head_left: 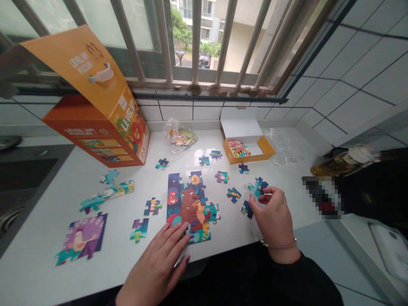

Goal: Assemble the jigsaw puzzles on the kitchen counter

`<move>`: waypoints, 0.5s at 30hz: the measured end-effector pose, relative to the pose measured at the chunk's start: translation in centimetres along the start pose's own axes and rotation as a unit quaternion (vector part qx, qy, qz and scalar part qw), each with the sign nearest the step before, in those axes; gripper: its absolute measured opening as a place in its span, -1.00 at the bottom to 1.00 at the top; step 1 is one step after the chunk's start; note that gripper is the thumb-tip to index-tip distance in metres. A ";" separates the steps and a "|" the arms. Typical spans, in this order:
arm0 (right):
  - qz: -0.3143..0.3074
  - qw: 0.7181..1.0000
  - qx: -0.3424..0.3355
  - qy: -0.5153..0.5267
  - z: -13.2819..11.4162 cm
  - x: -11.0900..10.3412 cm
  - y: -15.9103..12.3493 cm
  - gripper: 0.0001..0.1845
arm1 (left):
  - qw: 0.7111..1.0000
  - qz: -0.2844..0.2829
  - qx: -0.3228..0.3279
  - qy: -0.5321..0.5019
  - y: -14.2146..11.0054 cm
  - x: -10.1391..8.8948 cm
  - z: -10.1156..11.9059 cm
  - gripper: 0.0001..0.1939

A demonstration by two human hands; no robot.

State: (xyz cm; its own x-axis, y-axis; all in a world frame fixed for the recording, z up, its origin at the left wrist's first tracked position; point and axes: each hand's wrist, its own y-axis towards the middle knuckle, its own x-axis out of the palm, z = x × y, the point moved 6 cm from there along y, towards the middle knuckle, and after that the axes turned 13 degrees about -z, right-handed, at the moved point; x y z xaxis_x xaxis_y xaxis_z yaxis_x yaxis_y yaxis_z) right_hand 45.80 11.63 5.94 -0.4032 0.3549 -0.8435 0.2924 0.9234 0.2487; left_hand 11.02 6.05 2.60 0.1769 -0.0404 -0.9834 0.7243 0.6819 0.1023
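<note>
My left hand lies with fingers stretched out on the lower left of a partly joined jigsaw puzzle with a brown bear on it. To the right, my right hand pinches a teal and dark blue puzzle piece between thumb and fingers. Just beside that hand lies another loose piece, partly close to the thumb. A dark piece with a yellowish figure rests between the bear puzzle and my right hand. Two loose pieces, one with a green figure, lie left of the bear puzzle.
A purple joined section and a teal joined strip lie at left. Behind stand a large orange box, a bag of pieces and a small open box. Clear plastic and a bottle are at right.
</note>
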 end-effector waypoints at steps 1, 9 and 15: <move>0.002 1.000 -0.004 -0.003 -0.3 -0.1 -0.2 -0.50 | 1.000 -0.003 -0.001 0.000 0.0 0.0 0.0 -0.48; -0.021 0.998 -0.057 0.017 -5.6 1.7 -2.9 -0.65 | 1.000 0.000 -0.002 -0.010 0.1 -0.5 0.2 -0.51; -0.057 0.992 -0.092 0.062 -8.7 3.5 -3.7 -0.67 | 1.000 -0.006 -0.005 -0.026 0.1 -0.3 0.2 -0.51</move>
State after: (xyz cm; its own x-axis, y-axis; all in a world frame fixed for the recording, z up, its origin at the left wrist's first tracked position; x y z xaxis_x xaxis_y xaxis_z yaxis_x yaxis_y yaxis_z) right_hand 35.76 10.72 6.21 -0.5319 0.2510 -0.8088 0.0804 0.9657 0.2468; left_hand 11.16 5.97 2.98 0.2024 -0.0872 -0.9754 0.7201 0.6883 0.0879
